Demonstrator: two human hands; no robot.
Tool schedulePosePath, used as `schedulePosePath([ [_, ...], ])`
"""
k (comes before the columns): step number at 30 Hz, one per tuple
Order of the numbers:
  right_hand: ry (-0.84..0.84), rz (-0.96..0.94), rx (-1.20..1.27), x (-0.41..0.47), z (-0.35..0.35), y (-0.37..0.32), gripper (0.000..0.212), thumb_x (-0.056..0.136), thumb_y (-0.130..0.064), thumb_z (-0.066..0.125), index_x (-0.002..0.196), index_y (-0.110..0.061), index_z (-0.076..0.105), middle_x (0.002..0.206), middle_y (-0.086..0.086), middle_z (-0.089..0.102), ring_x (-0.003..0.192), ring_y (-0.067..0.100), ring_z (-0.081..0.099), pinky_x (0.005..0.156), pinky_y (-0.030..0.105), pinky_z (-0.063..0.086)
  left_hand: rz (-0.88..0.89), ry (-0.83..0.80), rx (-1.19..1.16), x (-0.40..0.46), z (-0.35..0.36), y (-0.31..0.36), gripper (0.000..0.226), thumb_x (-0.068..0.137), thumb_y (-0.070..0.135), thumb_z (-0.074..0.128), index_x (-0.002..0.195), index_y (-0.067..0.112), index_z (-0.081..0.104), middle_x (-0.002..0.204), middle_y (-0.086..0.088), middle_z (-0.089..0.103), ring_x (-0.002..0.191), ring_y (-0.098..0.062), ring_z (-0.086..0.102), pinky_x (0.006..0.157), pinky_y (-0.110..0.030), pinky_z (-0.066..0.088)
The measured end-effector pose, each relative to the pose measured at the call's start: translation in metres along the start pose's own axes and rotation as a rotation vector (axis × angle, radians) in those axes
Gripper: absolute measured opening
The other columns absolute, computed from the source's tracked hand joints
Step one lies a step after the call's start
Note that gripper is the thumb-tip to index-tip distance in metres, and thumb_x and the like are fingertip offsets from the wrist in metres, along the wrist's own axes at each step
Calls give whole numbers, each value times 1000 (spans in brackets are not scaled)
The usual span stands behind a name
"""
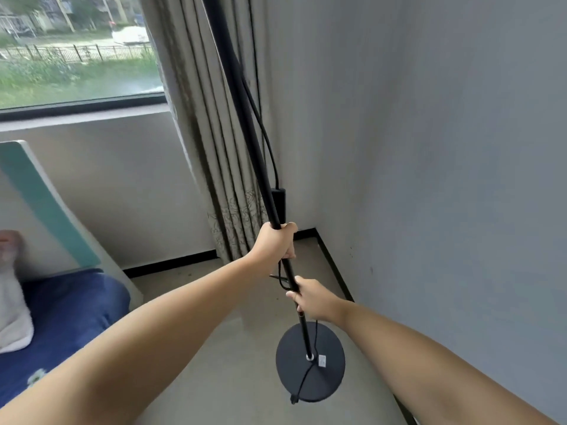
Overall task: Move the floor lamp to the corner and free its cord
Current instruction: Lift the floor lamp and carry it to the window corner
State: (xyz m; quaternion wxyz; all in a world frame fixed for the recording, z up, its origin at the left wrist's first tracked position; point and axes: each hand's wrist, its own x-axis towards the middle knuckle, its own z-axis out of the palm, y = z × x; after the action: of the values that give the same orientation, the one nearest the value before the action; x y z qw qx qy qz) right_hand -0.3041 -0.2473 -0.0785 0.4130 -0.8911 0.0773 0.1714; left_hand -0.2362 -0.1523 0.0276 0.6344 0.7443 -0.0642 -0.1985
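Scene: A room corner is shown where a pale grey wall (429,148) meets a windowed wall, seen from a head-worn camera looking down.

Lamp: A tall floor lamp with a thin black metal pole (242,118) is held tilted, its top leaning out of frame at upper left. Its round flat black base (325,381) is seen over the beige floor (233,363), close to the grey wall and short of the corner; whether the base rests fully on the floor cannot be told.

Left hand: The left hand (274,243) is wrapped around the pole, fingers closed tightly on it, just below a small black box (279,204) on the cord.

Right hand: The right hand (313,297) is closed around the pole lower down, between the left hand and the base.

Cord: A thin black power cord (264,130) is seen running down beside the pole to the box, then on past both hands. It crosses the base and ends at its near edge, where a small dark end piece (294,399) lies.

Surroundings: A pleated beige curtain (208,148) hangs behind the pole, beside a window (76,50). A blue cushion (70,317) and a white cloth (12,317) are visible at left.
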Motion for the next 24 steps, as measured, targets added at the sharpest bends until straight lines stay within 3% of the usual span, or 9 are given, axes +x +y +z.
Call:
schedulePosePath([
  [4, 32, 27, -5, 95, -31, -5, 21, 97, -27, 46, 97, -6, 47, 81, 11, 55, 73, 25, 60, 64, 34, 47, -34, -44, 4, 105, -16, 8, 57, 78, 9, 42, 23, 21, 36, 27, 7, 33, 27, -11, 31, 48, -27, 35],
  [9, 123, 141, 7, 212, -56, -4, 26, 97, -30, 45, 104, -6, 49, 89, 17, 60, 78, 27, 60, 75, 40, 50, -69, -126, -4, 232, -30, 7, 51, 81, 10, 45, 33, 25, 38, 28, 8, 35, 27, -10, 34, 57, -30, 39],
  [13, 203, 275, 114, 290, -71, 5, 24, 96, -30, 46, 109, -10, 49, 80, 11, 56, 71, 24, 55, 66, 34, 41, -103, -196, 71, 319, -28, 7, 40, 83, 8, 45, 45, 18, 36, 30, 7, 37, 33, -12, 38, 59, -30, 41],
  [19, 270, 313, 164, 386, -110, 40, 23, 96, -31, 44, 104, -11, 52, 78, 8, 54, 72, 23, 53, 67, 35, 40, -109, -260, 153, 429, -1, -2, 28, 85, 15, 50, 58, 13, 41, 49, -5, 43, 49, -18, 46, 61, -31, 44],
  [22, 282, 283, 131, 438, -116, 71, 15, 96, -32, 45, 93, -18, 49, 73, 0, 50, 70, 21, 51, 65, 32, 37, -109, -218, 162, 485, 15, -23, 27, 86, 17, 52, 60, 10, 47, 49, -5, 48, 47, -16, 49, 53, -23, 45],
  [24, 295, 281, 123, 469, -113, 91, 19, 96, -32, 45, 99, -15, 52, 76, 3, 52, 71, 19, 51, 65, 31, 37, -97, -177, 192, 513, 20, -45, 26, 85, 19, 53, 62, 11, 47, 49, -4, 50, 43, -11, 48, 40, -15, 42],
])
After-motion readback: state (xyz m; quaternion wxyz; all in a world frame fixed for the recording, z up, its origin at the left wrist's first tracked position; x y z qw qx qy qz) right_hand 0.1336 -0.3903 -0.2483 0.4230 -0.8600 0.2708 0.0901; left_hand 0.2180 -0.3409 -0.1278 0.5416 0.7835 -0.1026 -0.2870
